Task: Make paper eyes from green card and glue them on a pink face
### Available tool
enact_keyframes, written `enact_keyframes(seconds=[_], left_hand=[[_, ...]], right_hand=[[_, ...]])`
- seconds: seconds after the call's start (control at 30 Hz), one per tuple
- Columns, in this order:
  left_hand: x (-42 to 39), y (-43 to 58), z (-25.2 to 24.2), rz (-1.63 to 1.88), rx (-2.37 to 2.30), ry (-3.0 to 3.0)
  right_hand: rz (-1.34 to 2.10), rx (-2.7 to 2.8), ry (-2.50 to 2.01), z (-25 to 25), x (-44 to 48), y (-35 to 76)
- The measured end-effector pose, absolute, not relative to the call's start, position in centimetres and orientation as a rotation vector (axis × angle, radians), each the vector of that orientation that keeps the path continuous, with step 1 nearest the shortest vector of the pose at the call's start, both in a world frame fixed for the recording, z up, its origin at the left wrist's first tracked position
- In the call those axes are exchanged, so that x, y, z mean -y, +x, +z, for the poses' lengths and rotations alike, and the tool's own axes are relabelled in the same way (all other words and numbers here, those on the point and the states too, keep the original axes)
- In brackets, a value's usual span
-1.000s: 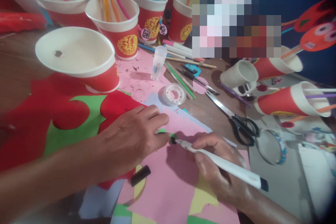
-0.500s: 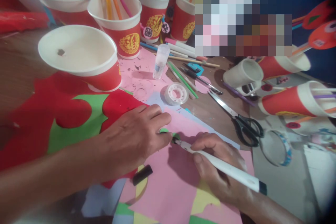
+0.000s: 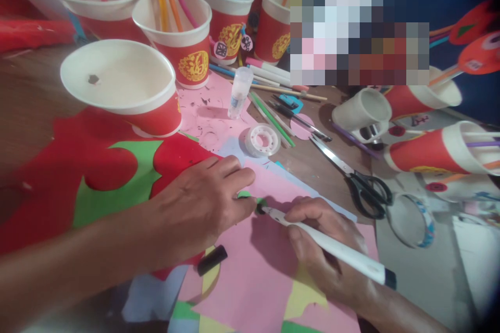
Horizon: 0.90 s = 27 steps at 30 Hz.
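While the left hand [image 3: 203, 208] lies palm down on the paper, its fingers rest close together and their tips press on a small green paper piece [image 3: 250, 196], pinning it flat rather than closing round it; the right hand [image 3: 324, 252] has thumb and fingers clamped on a white marker [image 3: 336, 250], which slants up to the left so that its dark tip touches the green piece just beside the left fingertips; the green piece sits on a pink sheet [image 3: 253, 276] near the middle of the view, between the two hands; a black marker cap [image 3: 211, 260] lies on the same sheet, below the left hand and apart from both hands; beyond the hands stands a tape roll [image 3: 262, 140], with scissors [image 3: 353, 177] to its right on the brown table [image 3: 23, 99] and a small clear bottle [image 3: 238, 92] upright behind it; a tilted red paper cup [image 3: 128, 93] rests on a red and green sheet [image 3: 101, 177] to the left; further cups [image 3: 183, 36] at the back hold coloured straws
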<state>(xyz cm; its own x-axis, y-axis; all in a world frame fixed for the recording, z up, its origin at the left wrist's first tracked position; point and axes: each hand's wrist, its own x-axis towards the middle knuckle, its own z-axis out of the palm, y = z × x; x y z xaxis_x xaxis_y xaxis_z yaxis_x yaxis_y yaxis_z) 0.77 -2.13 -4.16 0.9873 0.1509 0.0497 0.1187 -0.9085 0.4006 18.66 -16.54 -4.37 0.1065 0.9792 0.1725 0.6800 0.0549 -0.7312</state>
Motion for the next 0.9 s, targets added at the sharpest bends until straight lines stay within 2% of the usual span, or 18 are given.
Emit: enact_keyframes(seconds=[0.9], left_hand=[[2.09,0.71,-4.20,0.071,-0.168,2.765]], right_hand=[[0.564,1.610,-1.701,-4.20,16.35,18.54]])
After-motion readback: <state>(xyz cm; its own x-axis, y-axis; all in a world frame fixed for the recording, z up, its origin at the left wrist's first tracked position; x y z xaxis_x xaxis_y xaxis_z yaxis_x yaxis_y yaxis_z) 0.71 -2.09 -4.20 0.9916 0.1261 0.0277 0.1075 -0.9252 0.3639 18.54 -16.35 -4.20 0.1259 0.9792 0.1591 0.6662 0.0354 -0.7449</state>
